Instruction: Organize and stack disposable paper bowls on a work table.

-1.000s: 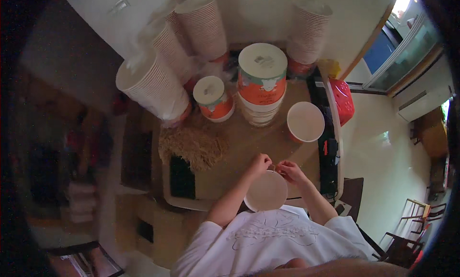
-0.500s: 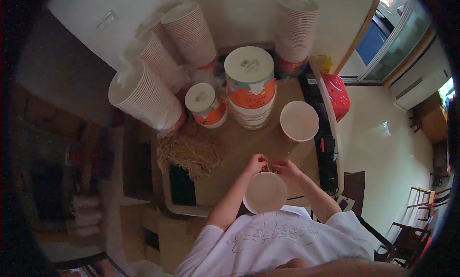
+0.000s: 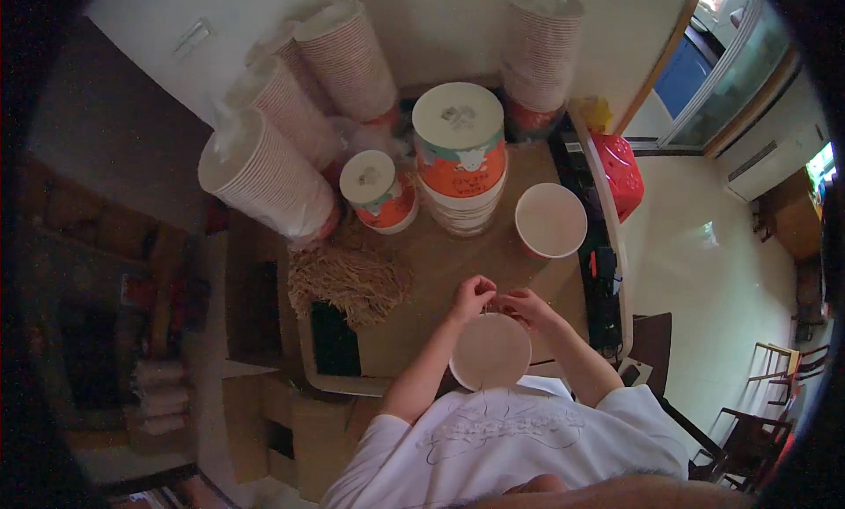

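Observation:
Close to my body is a white paper bucket [image 3: 489,352], its round opening or base facing up toward me; I cannot tell which. At its far edge my left hand [image 3: 475,296] and my right hand [image 3: 526,307] work close together. The fingers of both are pinched, and whatever thin thing lies between them is too small to make out. To the left lies a heap of tan string-like strands [image 3: 348,280]. A second open paper bucket [image 3: 551,220] stands beyond my right hand.
Tall stacks of paper buckets [image 3: 264,174] line the table's back left, with another stack [image 3: 543,51] at back right. An upturned orange-and-green bucket stack [image 3: 461,157] and a smaller one [image 3: 377,192] stand mid-table. Black adapters [image 3: 604,284] and a red plastic stool [image 3: 616,176] are at right.
Both hands have moved slightly away from my body, with fingers still pinched close together. The near bucket has shifted a little up and to the right.

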